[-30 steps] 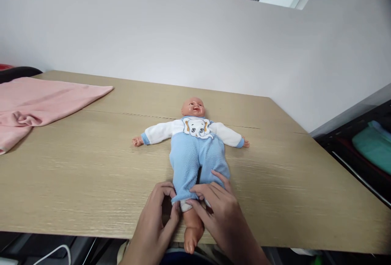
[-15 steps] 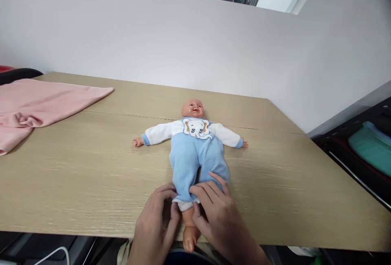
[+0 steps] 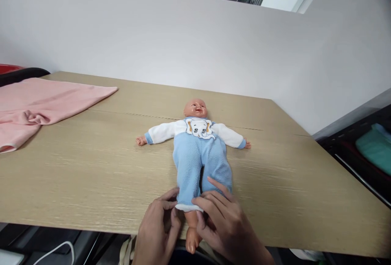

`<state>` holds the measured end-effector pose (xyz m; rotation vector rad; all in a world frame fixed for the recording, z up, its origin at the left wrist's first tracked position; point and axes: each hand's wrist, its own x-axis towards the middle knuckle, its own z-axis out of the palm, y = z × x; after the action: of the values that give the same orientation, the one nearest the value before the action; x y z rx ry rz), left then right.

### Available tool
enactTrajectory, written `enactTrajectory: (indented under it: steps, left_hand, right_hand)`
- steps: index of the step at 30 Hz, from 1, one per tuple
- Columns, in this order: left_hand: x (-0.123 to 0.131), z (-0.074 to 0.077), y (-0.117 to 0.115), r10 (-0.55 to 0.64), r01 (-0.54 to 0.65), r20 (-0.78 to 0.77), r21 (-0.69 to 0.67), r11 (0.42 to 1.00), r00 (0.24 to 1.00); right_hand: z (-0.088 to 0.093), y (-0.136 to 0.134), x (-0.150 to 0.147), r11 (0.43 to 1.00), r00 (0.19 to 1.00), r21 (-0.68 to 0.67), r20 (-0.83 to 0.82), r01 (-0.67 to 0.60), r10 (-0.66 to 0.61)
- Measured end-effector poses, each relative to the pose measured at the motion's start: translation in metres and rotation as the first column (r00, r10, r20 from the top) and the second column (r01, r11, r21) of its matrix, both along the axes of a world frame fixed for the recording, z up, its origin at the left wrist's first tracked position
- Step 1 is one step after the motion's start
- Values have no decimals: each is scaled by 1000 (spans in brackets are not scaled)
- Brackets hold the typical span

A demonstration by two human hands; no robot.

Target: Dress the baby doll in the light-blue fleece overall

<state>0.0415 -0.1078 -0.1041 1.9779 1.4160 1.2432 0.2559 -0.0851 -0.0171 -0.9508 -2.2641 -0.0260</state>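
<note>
A baby doll (image 3: pixel 195 108) lies on its back with its head toward the wall and its arms spread. It wears a light blue and white fleece romper (image 3: pixel 189 159) with an elephant face on the chest. My left hand (image 3: pixel 160 222) pinches the left edge of one trouser leg's white-trimmed cuff. On the cuff's other side, my right hand (image 3: pixel 221 220) grips the hem between thumb and fingers, its index finger raised. One bare doll foot (image 3: pixel 192 238) sticks out below the cuff, over the table's front edge. The doll's other foot is hidden behind my right hand.
The doll lies on a wooden table (image 3: pixel 91 175) against a white wall (image 3: pixel 183 37). Pink cloth (image 3: pixel 61 98) is spread at the left, near a black and red object (image 3: pixel 21 71). Right of the table, a dark rack (image 3: pixel 360 151) holds green fabric (image 3: pixel 375 147). A white cable (image 3: pixel 58 250) hangs lower left.
The trouser cuff has come down the doll's leg a little, its hem now straighter and the white inner fabric less visible. Both hands moved slightly downward with it. The view shifted slightly.
</note>
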Motion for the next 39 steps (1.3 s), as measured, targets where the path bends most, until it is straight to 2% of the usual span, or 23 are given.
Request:
enactTrajectory:
  steps: [5,8,12,16,21,26,29,32,39]
  left_hand:
    - [-2,6,-1,46,-21,-151,167,986,988]
    - [-2,11,-2,51,-9,-172,232,973,984]
    - [-3,14,-2,33,14,-191,240,971,981]
    - [-2,14,-1,34,16,-197,245,969,980]
    - [-1,15,0,3,29,-175,176,984,985]
    - [-1,10,1,16,3,-142,136,991,990]
    - [0,10,2,35,-16,-129,147,989,991]
    - [1,13,2,33,-19,-103,134,991,994]
    - [-4,24,0,-40,56,-148,103,993,988]
  right_hand:
    - [0,-4,4,993,999,-110,-22,35,-38]
    - [0,-7,7,988,997,-148,-63,42,-52]
    - [1,-8,17,979,997,-200,-65,26,-40]
    - [0,-7,25,981,999,-192,-54,-3,-8]
    - [-1,-8,20,981,997,-193,-73,4,-19]
    - [2,-10,33,976,985,-204,-133,80,-109]
    - [3,-12,54,959,950,-193,-195,205,-243]
    - [-1,-15,73,914,910,-257,-193,315,-368]
    - [-22,-29,87,850,900,-409,-130,333,-415]
